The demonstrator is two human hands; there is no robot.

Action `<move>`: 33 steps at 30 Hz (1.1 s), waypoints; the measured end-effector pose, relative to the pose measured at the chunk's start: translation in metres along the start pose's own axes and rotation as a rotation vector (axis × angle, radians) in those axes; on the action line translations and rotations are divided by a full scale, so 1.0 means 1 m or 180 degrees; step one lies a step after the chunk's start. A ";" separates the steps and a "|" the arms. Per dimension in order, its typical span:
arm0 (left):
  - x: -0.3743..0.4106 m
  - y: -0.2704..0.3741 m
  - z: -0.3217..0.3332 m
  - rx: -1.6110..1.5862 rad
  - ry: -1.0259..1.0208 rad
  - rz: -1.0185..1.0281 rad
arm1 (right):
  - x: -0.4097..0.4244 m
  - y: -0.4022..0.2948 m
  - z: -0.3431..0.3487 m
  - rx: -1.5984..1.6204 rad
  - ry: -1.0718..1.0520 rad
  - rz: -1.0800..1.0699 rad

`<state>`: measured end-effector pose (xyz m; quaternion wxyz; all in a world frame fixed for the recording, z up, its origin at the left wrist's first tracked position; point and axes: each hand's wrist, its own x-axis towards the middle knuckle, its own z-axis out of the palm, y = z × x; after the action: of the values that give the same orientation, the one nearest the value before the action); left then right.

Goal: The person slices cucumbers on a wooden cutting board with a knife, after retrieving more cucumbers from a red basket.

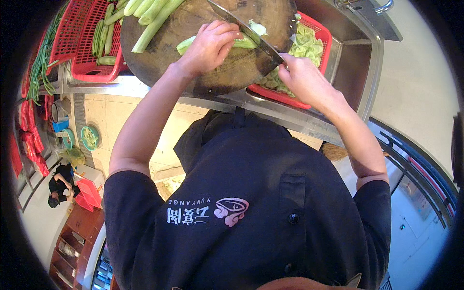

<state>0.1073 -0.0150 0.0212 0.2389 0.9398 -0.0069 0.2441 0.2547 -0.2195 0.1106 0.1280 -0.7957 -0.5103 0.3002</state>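
My left hand point(214, 43) presses a long, peeled pale green vegetable point(186, 45) onto a round wooden chopping block point(159, 67). In my right hand point(302, 74) is the handle of a kitchen knife point(266, 47). Its blade lies slantwise across the block, at the right end of the vegetable and close to my left fingers. A cut pale slice point(257, 27) rests just beyond the blade. More long peeled vegetables point(156, 21) lie together at the block's upper left. Below and right of the block, a red plastic basket point(327, 43) holds many thin slices point(307, 45).
Red perforated baskets point(96, 77) with whole green vegetables stand left of the block, beside long green stalks point(43, 65). A metal sink point(349, 69) is at right, its steel edge point(308, 121) before me. Another person point(61, 185) sits far left, near teal basins point(89, 138) on the floor.
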 end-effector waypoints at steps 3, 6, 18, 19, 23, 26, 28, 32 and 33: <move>-0.003 0.000 0.000 -0.0126 -0.0036 -0.0196 | -0.005 -0.004 0.005 0.0133 0.0157 -0.0105; -0.002 -0.002 -0.001 -0.0109 -0.0057 -0.0116 | 0.002 0.003 0.014 -0.0057 -0.0043 0.0059; -0.007 -0.002 -0.008 0.0043 0.0109 -0.0005 | 0.000 -0.022 0.004 0.0307 0.0280 -0.0094; -0.007 -0.003 -0.007 -0.0035 0.0098 -0.0026 | 0.003 -0.018 0.008 0.0236 0.0145 -0.0019; -0.007 -0.006 -0.011 -0.0214 0.0142 -0.0039 | 0.010 -0.015 0.008 0.0115 0.0010 -0.0015; -0.009 -0.008 -0.010 -0.0201 0.0135 -0.0048 | 0.009 -0.020 0.006 0.0184 0.0051 -0.0047; -0.008 -0.007 -0.011 -0.0186 0.0100 0.0003 | 0.014 -0.014 0.019 0.0081 0.0052 -0.0022; -0.010 -0.007 -0.015 -0.0234 0.0130 -0.0010 | 0.012 -0.020 0.008 0.0159 0.0071 -0.0059; -0.010 -0.007 -0.014 -0.0288 0.0149 -0.0025 | 0.008 -0.028 0.004 0.0278 0.0151 -0.0053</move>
<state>0.0928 -0.0036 0.0246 0.2822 0.9221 -0.0087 0.2645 0.2338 -0.2006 0.1187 0.1771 -0.7920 -0.5001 0.3022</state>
